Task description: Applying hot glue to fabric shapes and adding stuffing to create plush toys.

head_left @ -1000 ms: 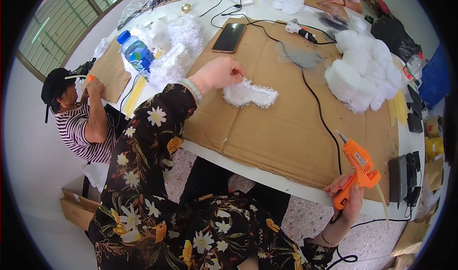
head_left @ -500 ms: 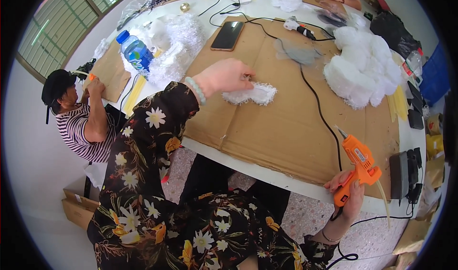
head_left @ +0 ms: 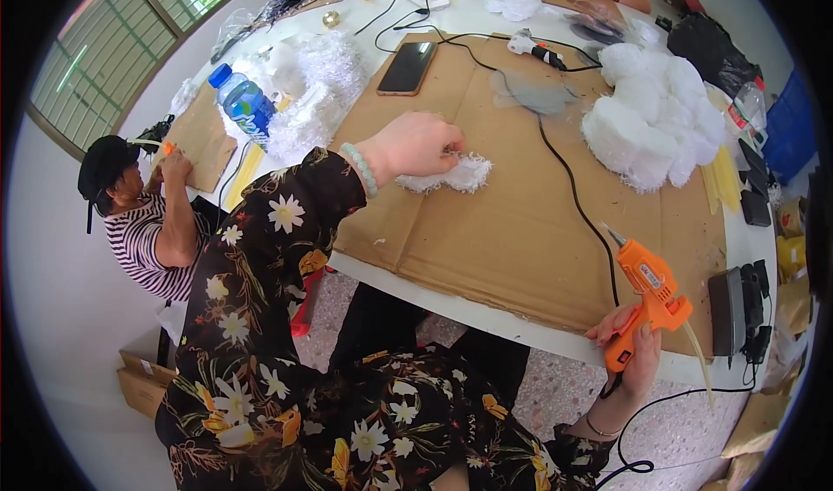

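My left hand (head_left: 415,144), closed in a pinch, is over a small white fringed piece (head_left: 464,175) that lies on the brown cardboard sheet (head_left: 503,257). Its fingertips come down at the piece's upper edge; whatever is between them is too small or hidden to make out. The hand covers part of the piece. Near the table's front right edge, my right hand (head_left: 638,356) is wrapped round the handle of an orange glue gun (head_left: 649,287). The gun's nozzle points up and away to the left, and a pale glue stick (head_left: 697,356) sticks out of its back.
A phone (head_left: 406,68), a blue-capped bottle (head_left: 245,105) and white tinsel (head_left: 325,83) are at the far left. A white glue gun (head_left: 534,49) and a puffy white cloud shape (head_left: 651,122) lie far right. A black cable (head_left: 568,166) crosses the cardboard. Another person (head_left: 156,213) sits left.
My left hand has shifted slightly right over the white fringed piece, which stays in place on the cardboard. My right hand keeps hold of the glue gun. The whole view has shifted a little.
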Demonstrator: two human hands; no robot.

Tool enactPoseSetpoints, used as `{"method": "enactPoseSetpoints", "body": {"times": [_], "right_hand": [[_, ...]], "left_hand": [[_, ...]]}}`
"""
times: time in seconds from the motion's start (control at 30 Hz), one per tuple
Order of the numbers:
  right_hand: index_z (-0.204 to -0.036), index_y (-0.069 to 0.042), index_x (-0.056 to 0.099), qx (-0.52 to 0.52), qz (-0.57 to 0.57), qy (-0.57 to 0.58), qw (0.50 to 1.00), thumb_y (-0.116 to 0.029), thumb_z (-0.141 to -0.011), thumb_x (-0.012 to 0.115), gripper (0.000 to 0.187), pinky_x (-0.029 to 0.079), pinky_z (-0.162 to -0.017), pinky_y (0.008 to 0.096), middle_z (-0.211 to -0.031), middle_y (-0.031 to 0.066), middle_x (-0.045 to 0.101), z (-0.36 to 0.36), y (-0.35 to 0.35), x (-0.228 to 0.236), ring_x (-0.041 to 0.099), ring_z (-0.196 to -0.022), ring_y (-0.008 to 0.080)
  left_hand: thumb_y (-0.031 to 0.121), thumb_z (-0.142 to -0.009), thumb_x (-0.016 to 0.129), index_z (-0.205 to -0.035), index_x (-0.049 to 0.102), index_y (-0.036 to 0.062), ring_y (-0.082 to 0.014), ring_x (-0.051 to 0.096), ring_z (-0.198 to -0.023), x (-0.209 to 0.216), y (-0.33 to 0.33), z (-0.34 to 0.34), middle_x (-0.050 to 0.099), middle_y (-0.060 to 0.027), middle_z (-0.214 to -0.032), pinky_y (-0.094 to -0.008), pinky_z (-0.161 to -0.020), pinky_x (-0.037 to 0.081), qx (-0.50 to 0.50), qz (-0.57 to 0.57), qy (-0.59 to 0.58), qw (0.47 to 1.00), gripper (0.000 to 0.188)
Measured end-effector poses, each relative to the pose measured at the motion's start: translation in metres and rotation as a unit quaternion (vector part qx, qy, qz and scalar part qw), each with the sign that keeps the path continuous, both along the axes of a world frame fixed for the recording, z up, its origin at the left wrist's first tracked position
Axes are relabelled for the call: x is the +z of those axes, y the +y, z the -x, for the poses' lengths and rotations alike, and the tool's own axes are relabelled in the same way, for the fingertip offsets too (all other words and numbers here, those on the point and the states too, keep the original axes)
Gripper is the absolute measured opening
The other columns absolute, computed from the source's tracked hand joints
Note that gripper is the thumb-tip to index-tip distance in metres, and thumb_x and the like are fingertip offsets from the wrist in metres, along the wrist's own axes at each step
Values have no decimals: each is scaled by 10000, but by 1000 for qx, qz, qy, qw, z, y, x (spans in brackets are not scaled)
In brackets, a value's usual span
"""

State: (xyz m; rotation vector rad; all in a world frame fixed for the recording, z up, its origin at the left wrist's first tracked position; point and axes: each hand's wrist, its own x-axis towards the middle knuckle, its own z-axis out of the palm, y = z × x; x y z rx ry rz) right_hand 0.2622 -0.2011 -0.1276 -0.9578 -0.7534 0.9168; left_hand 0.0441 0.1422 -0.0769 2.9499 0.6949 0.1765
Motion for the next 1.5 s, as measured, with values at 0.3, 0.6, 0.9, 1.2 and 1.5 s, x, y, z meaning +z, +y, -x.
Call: {"method": "enactPoseSetpoints", "body": {"times": [0.3, 0.6, 0.9, 1.2, 1.5], "right_hand": [[-878, 3, 474, -4, 0, -7, 1000, -363, -934, 509, 372, 522, -655, 355, -699, 116, 509, 0, -3, -3, 512, -603, 181], [-900, 6, 477, 3, -3, -15, 1000, -358, -943, 498, 367, 516, -664, 358, -715, 118, 513, 0, -1, -1, 510, -609, 181], [-902, 8, 476, 24, -13, -18, 999, -356, -941, 509, 368, 516, -668, 355, -715, 121, 515, -1, 1, 0, 513, -614, 181], [-886, 4, 472, 0, -1, -18, 1000, -374, -918, 541, 386, 518, -645, 362, -694, 120, 511, 1, -2, -1, 514, -600, 189], [-888, 3, 474, -8, 1, -10, 1000, -380, -910, 547, 391, 522, -649, 362, -696, 123, 513, 1, -2, -3, 521, -607, 191]], "left_hand": [[193, -699, 611, -936, 638, 94, -303, 635, -811, 7, -19, 3, 661, -104, -850, -405, -744, 496, 22, -2, 46, 999, 259], [218, -756, 606, -999, 639, 71, -300, 650, -816, 11, -14, 18, 680, -127, -884, -383, -753, 503, 57, 146, 10, 988, 286], [256, -758, 694, -1247, 534, 120, -299, 624, -880, 6, -34, 33, 666, -129, -939, -405, -867, 422, -38, 10, -18, 999, 533], [177, -722, 663, -1206, 527, 124, -281, 594, -603, 8, -43, 32, 595, -78, -620, -405, -794, 438, -92, -95, 2, 991, 505], [161, -690, 628, -1220, 504, 125, -325, 616, -626, 19, -45, 11, 603, -147, -636, -421, -727, 475, -3, -10, 12, 1000, 545]]}}
